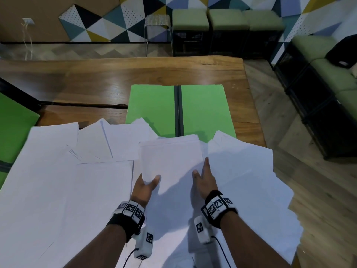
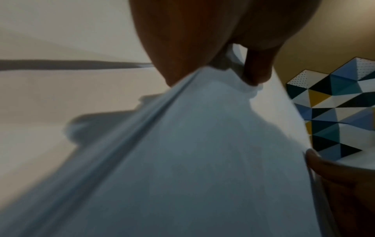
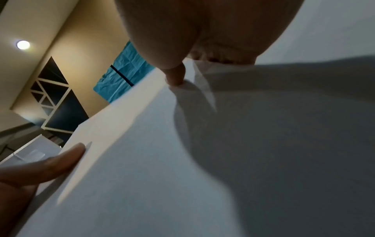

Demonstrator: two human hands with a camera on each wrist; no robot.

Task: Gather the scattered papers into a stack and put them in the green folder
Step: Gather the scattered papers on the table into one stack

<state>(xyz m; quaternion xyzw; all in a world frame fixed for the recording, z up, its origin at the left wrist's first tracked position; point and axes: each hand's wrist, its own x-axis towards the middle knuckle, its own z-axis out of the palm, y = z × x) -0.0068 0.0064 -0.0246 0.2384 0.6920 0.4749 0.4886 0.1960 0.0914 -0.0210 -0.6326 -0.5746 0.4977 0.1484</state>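
We see a thin stack of smooth white paper sheets (image 1: pixel 170 161) at the centre of the head view, held between both hands. Our left hand (image 1: pixel 144 187) grips its left edge: the thumb lies on top, while the fingers are hidden beneath the sheets. In the left wrist view a fingertip (image 2: pixel 254 75) pinches the pale, slightly bowed paper (image 2: pixel 182 152) near the top centre of the frame, though the picture is soft and blurred. Our right hand (image 1: pixel 205 180) clasps the right edge, with the thumb on top and the long fingers running along the side; the right wrist view shows the thumb (image 3: pixel 67 158) at lower left pressed flat on the sheet (image 3: pixel 182 160) and another finger (image 3: pixel 175 75) curled to it from above.

More loose white paper sheets (image 1: pixel 58 180) spread in overlapping, angular layers across the lower half of the head view, cut off by the bottom edge.

The matte green open folder (image 1: pixel 152 107) with a black spine lies flat just above the centre of the frame on the glossy brown wooden table (image 1: pixel 116 72), its near edge covered by paper. Its two visible panels are bare green. Another green sheet-like surface (image 1: pixel 13 128) shows at the left edge; we cannot tell what it is.
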